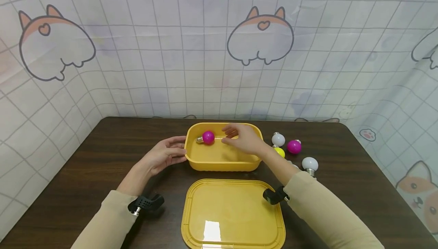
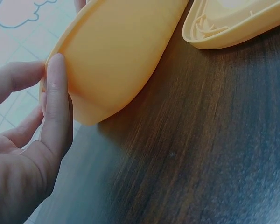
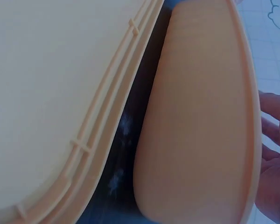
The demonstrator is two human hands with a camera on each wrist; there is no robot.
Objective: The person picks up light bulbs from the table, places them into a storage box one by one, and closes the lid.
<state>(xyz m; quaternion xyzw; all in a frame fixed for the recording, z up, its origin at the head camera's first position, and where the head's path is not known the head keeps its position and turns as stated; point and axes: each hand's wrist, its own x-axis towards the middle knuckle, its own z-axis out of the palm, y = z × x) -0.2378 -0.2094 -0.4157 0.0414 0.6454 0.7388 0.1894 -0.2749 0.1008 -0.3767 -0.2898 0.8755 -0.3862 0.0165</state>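
A yellow box (image 1: pixel 224 166) stands on the table, its inside facing up. One magenta light bulb (image 1: pixel 208 137) with a metal screw base lies in it, toward the left. My left hand (image 1: pixel 166 154) is at the box's left end, its thumb and fingertips touching the outside near the rim; the left wrist view shows the thumb (image 2: pixel 57 88) against the wall. Over the right half of the box is my right hand (image 1: pixel 241 138), fingers loosely bent, with nothing seen in its grasp. In the right wrist view its fingers (image 3: pixel 274 103) show past the rim.
A yellow lid (image 1: pixel 232 214) lies flat in front of the box. To the right are several bulbs: a white one (image 1: pixel 278 139), a magenta one (image 1: pixel 294 146), a yellow one (image 1: pixel 280 152) and another white one (image 1: pixel 310 164). My right forearm partly covers this group. A patterned cloth hangs behind the table.
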